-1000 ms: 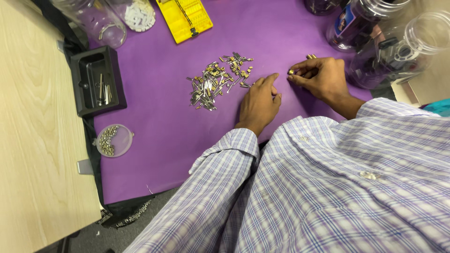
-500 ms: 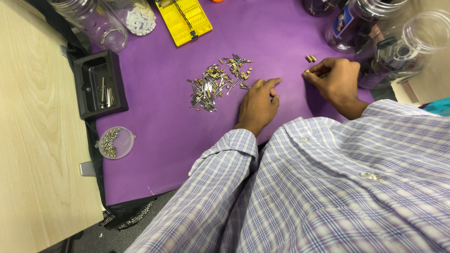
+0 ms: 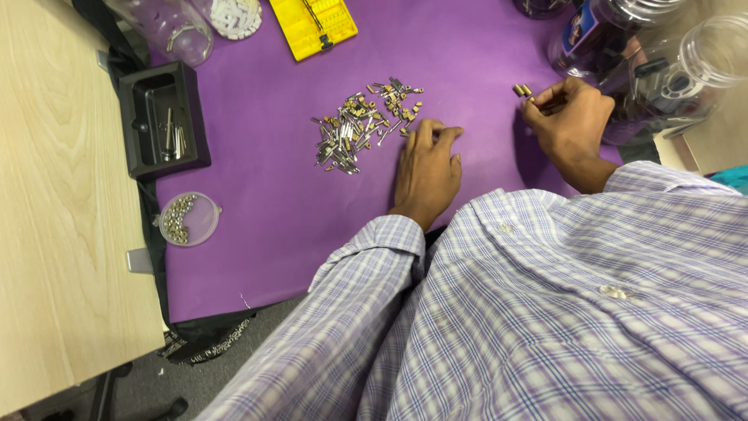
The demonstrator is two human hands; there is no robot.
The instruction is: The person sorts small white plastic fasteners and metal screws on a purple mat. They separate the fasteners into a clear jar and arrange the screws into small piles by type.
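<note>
My left hand (image 3: 427, 168) rests flat, fingers loose, touching the big pile of small metal parts (image 3: 362, 123) on the purple mat (image 3: 257, 140). My right hand (image 3: 567, 121) is curled (what it grips, I cannot tell) beside two sorted brass pieces (image 3: 522, 90); most remains unsorted.

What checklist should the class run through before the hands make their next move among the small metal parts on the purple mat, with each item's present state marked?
1. Left hand rests flat beside the pile of small metal parts: ok.
2. Right hand sits next to the two brass pieces: ok.
3. Right hand pinching a part: cannot tell.
4. Brass pieces lie apart from the pile: ok.
5. Purple mat lies flat: ok.
6. Black tray within reach: ok.
</note>
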